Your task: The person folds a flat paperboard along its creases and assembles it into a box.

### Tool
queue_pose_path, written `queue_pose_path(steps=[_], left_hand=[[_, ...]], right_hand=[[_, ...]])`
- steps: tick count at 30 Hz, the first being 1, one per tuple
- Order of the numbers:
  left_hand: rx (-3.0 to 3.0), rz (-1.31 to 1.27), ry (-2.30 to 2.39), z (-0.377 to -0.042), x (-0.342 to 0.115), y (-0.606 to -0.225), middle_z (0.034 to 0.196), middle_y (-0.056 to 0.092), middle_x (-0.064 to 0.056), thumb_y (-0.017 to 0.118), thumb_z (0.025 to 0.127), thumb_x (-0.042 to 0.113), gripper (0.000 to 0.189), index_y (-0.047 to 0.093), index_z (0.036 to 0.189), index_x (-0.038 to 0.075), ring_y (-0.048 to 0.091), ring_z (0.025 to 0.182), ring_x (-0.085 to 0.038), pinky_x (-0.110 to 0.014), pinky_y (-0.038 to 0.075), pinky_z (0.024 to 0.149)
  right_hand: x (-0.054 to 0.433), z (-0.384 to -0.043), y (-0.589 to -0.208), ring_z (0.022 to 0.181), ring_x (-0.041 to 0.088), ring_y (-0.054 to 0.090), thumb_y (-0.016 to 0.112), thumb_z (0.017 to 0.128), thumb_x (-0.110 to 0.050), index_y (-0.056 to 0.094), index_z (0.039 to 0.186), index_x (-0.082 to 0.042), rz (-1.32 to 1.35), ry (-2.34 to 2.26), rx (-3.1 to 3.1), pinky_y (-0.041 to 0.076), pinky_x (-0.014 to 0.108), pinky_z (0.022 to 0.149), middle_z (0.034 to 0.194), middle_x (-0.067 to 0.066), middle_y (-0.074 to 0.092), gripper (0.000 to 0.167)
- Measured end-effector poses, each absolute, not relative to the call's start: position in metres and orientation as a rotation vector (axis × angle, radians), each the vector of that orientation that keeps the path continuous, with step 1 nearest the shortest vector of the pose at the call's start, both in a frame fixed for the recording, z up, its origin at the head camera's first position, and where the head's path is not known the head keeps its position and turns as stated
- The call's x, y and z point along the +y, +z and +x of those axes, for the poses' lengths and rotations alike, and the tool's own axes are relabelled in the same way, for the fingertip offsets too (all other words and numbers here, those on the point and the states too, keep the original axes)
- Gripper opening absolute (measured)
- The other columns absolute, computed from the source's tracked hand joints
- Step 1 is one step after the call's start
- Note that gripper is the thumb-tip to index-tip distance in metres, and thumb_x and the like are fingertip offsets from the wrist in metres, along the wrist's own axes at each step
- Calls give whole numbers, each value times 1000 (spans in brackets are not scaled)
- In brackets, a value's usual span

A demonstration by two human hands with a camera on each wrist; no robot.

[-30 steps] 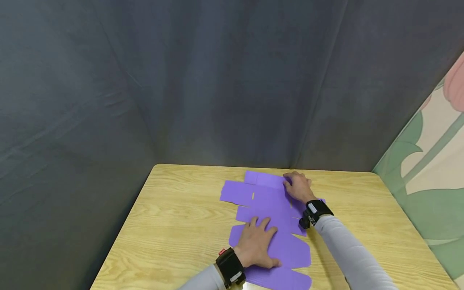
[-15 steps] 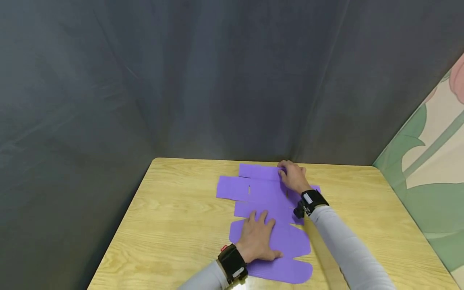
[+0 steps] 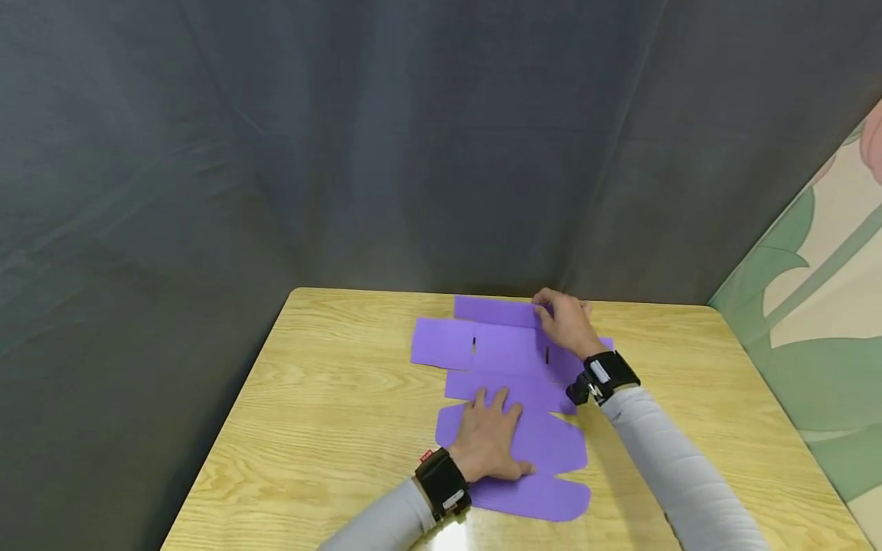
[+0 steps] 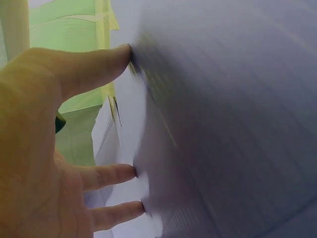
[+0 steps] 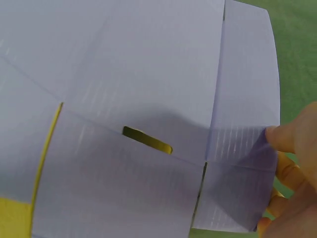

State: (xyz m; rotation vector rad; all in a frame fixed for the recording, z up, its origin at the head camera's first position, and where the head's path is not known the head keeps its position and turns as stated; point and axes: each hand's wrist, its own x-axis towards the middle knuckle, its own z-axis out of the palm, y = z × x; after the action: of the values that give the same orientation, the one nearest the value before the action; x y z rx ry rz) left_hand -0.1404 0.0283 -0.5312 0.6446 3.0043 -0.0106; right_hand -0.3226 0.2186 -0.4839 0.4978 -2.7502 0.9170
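Note:
A purple flat-cut box blank (image 3: 510, 352) lies unfolded lengthwise on the table, with side flaps and two narrow slots. My left hand (image 3: 488, 438) rests on its near panel, fingers spread. In the left wrist view the thumb and fingertips touch the sheet's surface (image 4: 237, 124). At the far end my right hand (image 3: 568, 325) pinches the outer edge of the far flap (image 5: 247, 74). Its thumb is on the upper face, with the other fingers curled behind the edge in the right wrist view. The flap tilts slightly upward. One slot (image 5: 147, 140) shows near the fold.
The wood-grain table (image 3: 324, 383) has its far edge just behind the blank. A dark grey curtain (image 3: 441, 153) hangs behind and to the left. On the right is a panel with a leaf and flower pattern (image 3: 813, 367).
The far end of the blank has risen a little with my right hand, and its slots look darker. My left hand stays pressed on the near panel. The head view has tilted slightly downward.

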Motion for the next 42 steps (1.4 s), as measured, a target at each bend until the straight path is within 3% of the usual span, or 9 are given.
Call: queue_pose_path(steps=[8,13,16,18,20,24,30,35,42], left_hand=[[2996,657,-21,-140,27,-531,161,49,-2,72,74,87,99,54,153,30,48,144,-36,-49,49,114],[2975,682,-63,-140,25,-529,161,49,-4,69,77,88,96,54,153,30,48,144,-37,-48,51,112],[2980,693,-81,-142,25,-528,161,48,-4,68,78,87,95,54,152,30,48,143,-36,-47,52,110],[2993,697,-82,-143,24,-528,161,48,-4,69,78,87,95,54,153,30,48,144,-36,-46,52,110],[3003,710,-81,-143,23,-531,161,48,-5,69,78,87,96,54,153,29,48,145,-38,-46,53,109],[3011,741,-64,-137,23,-539,157,52,-7,70,77,87,95,57,150,28,51,141,-39,-46,56,103],[3027,735,-76,-139,26,-542,152,53,-4,71,75,88,92,60,145,30,53,134,-35,-43,56,100],[3004,715,-104,-144,26,-537,155,51,-4,70,75,88,93,57,147,30,51,138,-36,-45,55,102],[2987,712,-110,-149,25,-533,158,49,-5,67,78,89,96,54,152,29,50,140,-37,-46,54,105]], right_hand=[[209,-313,-462,70,29,63,54,112,-25,65,93,-10,644,662,-2789,29,51,81,72,5,63,27],[202,-305,-446,60,20,50,49,113,-30,54,77,-15,698,605,-2866,34,42,76,65,-1,44,40],[199,-303,-437,65,20,53,46,114,-29,58,80,-15,751,652,-2940,41,40,73,70,0,49,38],[198,-300,-434,78,22,64,44,114,-29,68,92,-13,786,686,-2987,51,44,77,81,2,63,37],[199,-297,-434,100,29,71,41,115,-30,75,110,-12,816,720,-3043,56,51,91,103,8,75,39],[202,-286,-439,134,39,63,38,116,-35,71,136,-7,830,759,-3148,48,62,113,139,15,71,49],[205,-273,-441,122,34,70,41,115,-41,73,137,-11,841,700,-3139,51,59,110,133,11,74,49],[206,-262,-437,143,41,56,38,115,-47,68,144,-14,835,715,-3151,41,65,119,146,12,67,54],[203,-247,-444,135,37,63,41,116,-44,69,144,-21,864,702,-3004,49,66,109,143,8,69,46]])
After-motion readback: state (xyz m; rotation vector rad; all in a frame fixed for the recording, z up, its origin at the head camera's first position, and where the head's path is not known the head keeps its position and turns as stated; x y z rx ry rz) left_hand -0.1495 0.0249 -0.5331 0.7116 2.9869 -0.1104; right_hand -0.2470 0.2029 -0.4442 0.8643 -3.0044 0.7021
